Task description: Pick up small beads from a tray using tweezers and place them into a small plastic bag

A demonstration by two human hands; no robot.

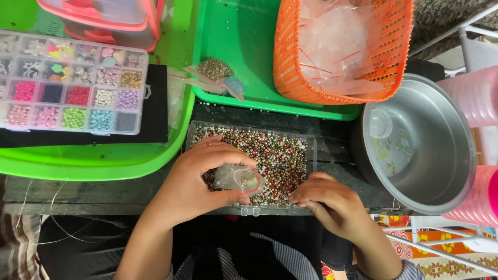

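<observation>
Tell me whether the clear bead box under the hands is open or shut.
Open. The clear box has no lid over it: its mixed beads lie exposed, and the right hand fingertips rest among them.

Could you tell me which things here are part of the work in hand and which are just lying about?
In use: left hand holding small clear bag; right hand at clear bead box.

Lying about: bead organiser, orange basket, metal pot, green tray.
</observation>
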